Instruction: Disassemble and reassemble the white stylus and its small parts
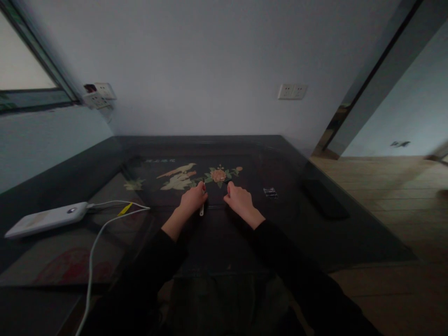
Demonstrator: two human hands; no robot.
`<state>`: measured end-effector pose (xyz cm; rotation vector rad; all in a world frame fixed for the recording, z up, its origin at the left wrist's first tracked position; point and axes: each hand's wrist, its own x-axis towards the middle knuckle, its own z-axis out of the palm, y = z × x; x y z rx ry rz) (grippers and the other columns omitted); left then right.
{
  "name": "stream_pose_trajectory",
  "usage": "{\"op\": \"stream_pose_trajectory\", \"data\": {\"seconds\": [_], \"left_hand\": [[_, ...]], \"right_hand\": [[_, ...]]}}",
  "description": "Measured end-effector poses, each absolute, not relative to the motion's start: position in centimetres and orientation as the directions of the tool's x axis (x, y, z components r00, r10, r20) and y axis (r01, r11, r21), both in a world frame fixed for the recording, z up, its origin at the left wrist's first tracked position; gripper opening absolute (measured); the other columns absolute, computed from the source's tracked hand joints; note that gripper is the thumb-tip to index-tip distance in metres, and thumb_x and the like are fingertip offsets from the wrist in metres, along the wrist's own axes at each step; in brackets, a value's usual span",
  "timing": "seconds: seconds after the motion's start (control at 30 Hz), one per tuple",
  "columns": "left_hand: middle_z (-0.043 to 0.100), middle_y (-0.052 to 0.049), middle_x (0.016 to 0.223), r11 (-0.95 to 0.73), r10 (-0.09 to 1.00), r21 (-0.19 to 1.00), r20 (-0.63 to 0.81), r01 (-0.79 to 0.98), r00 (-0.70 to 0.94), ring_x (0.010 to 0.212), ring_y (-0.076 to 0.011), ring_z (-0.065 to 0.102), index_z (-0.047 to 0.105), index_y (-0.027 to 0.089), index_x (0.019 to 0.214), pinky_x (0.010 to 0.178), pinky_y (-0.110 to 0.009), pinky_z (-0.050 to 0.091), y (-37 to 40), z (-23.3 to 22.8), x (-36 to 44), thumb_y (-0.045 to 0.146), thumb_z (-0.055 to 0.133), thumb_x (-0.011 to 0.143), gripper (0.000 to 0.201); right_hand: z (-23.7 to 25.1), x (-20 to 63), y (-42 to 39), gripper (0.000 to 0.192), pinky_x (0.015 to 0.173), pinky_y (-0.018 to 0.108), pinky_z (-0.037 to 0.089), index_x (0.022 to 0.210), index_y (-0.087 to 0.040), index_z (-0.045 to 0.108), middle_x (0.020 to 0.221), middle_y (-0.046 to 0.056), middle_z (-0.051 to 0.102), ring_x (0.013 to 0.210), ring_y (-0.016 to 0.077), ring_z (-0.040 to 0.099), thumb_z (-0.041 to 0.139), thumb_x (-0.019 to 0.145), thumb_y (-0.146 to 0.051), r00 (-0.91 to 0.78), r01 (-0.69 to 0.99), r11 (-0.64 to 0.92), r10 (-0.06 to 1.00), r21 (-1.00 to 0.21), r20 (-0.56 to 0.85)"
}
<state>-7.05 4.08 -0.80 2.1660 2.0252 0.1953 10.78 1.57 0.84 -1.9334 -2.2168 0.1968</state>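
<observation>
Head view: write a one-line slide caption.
Two hands work on a dark floral picture: left hand holds a thin pen-like tool, right hand rests beside it; power bank at left.

Left hand [192, 199] curled in a closed grip, right hand [240, 200] loosely curled, black-sleeved arms extended
</observation>
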Motion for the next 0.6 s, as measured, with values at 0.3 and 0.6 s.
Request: {"op": "stream_pose_trajectory", "data": {"seconds": [0.3, 0.6], "left_hand": [[0.068, -0.014, 0.1, -0.075, 0.996, 0.211, -0.032, 0.975, 0.083, 0.091, -0.0296, 0.066, 0.049, 0.02, 0.109, 0.073, -0.036, 0.048, 4.28, -0.9, -7.2, 0.031, 0.044, 0.085, 0.027], [0.068, -0.015, 0.102, -0.04, 0.998, 0.204, -0.039, 0.978, 0.049, 0.093, -0.0279, 0.066, 0.048, 0.02, 0.112, 0.075, -0.035, 0.048, 4.03, -0.61, -7.2, 0.033, 0.044, 0.086, 0.029]], "right_hand": [[-0.21, 9.68, 2.19, 0.028, 0.07, 0.033, 0.047, 0.112, -0.018, 0.05, 0.099, 0.013, 0.07, 0.091, 0.0273, 0.068, 0.051, 0.085, -0.026, -0.139, 0.969, 0.146, 0.989, -0.201, 0.048], [-0.28, 9.54, 2.0, 0.025, 0.071, 0.032, 0.046, 0.112, -0.019, 0.05, 0.1, 0.012, 0.07, 0.091, 0.0254, 0.068, 0.048, 0.088, -0.025, -0.156, 0.961, 0.16, 0.987, -0.225, 0.038]]}}
